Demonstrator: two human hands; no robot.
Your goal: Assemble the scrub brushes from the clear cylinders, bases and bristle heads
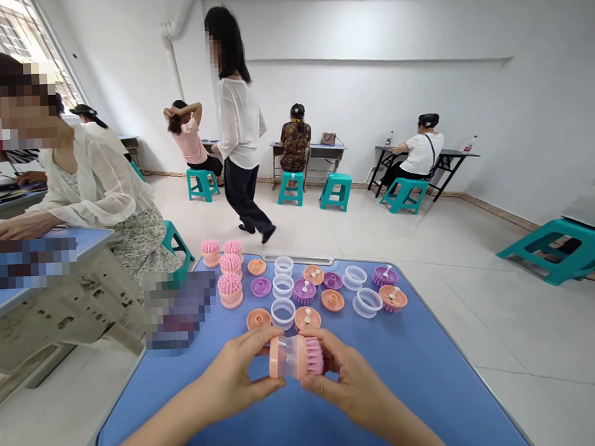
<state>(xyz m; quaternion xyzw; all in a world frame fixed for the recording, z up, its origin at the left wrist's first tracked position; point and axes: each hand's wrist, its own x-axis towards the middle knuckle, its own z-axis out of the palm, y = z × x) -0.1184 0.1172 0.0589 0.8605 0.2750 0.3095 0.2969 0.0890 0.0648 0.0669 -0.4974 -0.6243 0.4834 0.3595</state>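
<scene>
- My left fingers (268,387) and right fingers (315,386) hold the pink brush (288,357) over the bench (393,370).
- Squeezed crooked, it could pop out and bump the clear ring (283,325) at twelve o'clock.

The left hand (242,373) and right hand (346,378) face each other, close together. Both have thumbs low and fingers bent on top. Bare arms reach up from the bottom corners.
</scene>
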